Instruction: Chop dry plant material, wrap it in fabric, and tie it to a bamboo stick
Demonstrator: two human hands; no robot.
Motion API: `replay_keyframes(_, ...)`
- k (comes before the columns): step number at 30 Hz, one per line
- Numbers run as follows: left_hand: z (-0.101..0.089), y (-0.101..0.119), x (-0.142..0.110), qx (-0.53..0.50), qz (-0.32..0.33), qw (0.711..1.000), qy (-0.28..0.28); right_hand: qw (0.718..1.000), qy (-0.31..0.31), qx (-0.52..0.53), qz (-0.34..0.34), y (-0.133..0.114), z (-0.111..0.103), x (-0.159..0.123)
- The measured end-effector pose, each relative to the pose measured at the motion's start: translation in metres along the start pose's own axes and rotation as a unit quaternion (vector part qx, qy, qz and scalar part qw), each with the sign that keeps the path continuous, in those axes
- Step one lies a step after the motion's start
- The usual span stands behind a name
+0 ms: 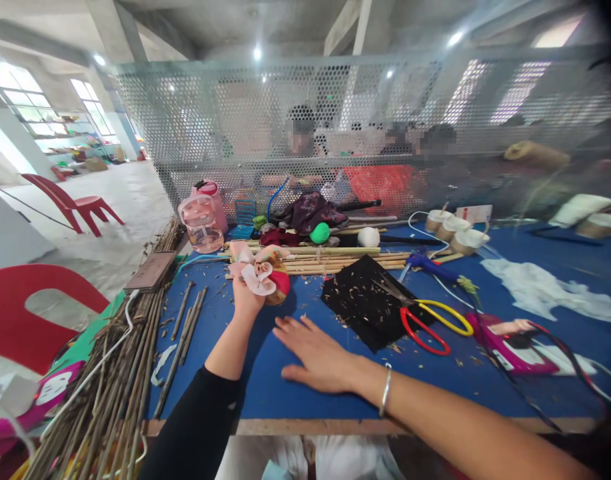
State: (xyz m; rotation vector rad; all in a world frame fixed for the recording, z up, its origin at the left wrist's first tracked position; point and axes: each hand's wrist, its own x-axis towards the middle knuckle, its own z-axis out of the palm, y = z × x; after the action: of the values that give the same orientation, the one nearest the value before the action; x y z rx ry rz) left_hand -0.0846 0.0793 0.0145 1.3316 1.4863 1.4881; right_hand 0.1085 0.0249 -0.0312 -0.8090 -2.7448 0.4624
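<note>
Flower-like bundle (258, 275) sits gripped in my left hand (248, 301). I spread my right hand (318, 353) palm-down over the worktop (285, 400), scissors (410, 304) beyond its right.

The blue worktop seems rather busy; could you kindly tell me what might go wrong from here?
The bare right hand could brush the metal scissors with red and yellow loop handles, lying partly on the flat black sheet. The pale-pink ruffled bundle in the left hand might crumple if squeezed.
</note>
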Motion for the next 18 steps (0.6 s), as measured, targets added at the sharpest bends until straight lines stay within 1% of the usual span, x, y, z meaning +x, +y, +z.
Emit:
replay_keyframes(1, 0.003, -0.001, -0.002, 0.006, 0.023, 1.0, 0.003, 0.999, 0.001, -0.003, 0.036, 0.014, -0.003, 0.001)
replay_keyframes(2, 0.006, -0.001, -0.006, 0.018, 0.047, 0.999, -0.011, 0.997, 0.02, -0.004, 0.074, 0.027, -0.009, 0.002)
replay_keyframes(4, 0.014, -0.001, -0.014, 0.056, 0.075, 0.993, -0.072, 0.986, 0.091, 0.014, 0.142, 0.046, -0.026, 0.004)
replay_keyframes(5, 0.019, 0.0, -0.019, 0.079, 0.076, 0.988, -0.105, 0.974, 0.147, 0.034, 0.167, 0.049, -0.037, 0.005)
replay_keyframes(6, 0.023, 0.0, -0.023, 0.105, 0.076, 0.984, -0.126, 0.96, 0.209, 0.054, 0.177, 0.048, -0.047, 0.005)
replay_keyframes(7, 0.027, 0.001, -0.027, 0.131, 0.075, 0.979, -0.135, 0.947, 0.267, 0.067, 0.167, 0.041, -0.056, 0.005)
replay_keyframes(8, 0.031, 0.001, -0.03, 0.153, 0.073, 0.976, -0.135, 0.937, 0.313, 0.067, 0.142, 0.032, -0.064, 0.006)
replay_keyframes(9, 0.034, 0.002, -0.032, 0.175, 0.072, 0.974, -0.128, 0.934, 0.336, 0.051, 0.107, 0.02, -0.07, 0.008)
replay_keyframes(10, 0.036, 0.002, -0.033, 0.195, 0.067, 0.971, -0.122, 0.94, 0.331, 0.02, 0.077, 0.008, -0.075, 0.011)
replay_keyframes(11, 0.037, 0.003, -0.033, 0.213, 0.057, 0.968, -0.118, 0.947, 0.314, -0.013, 0.068, -0.003, -0.077, 0.015)
replay_keyframes(13, 0.038, 0.004, -0.032, 0.231, 0.049, 0.964, -0.123, 0.957, 0.271, -0.063, 0.083, -0.018, -0.077, 0.024)
replay_keyframes(15, 0.037, 0.006, -0.032, 0.233, 0.067, 0.961, -0.136, 0.959, 0.261, -0.072, 0.09, -0.02, -0.076, 0.031)
replay_keyframes(17, 0.036, 0.007, -0.032, 0.228, 0.087, 0.959, -0.143, 0.959, 0.275, -0.041, 0.05, -0.014, -0.076, 0.035)
replay_keyframes(18, 0.036, 0.008, -0.032, 0.225, 0.088, 0.959, -0.145, 0.959, 0.283, -0.01, 0.029, -0.011, -0.077, 0.035)
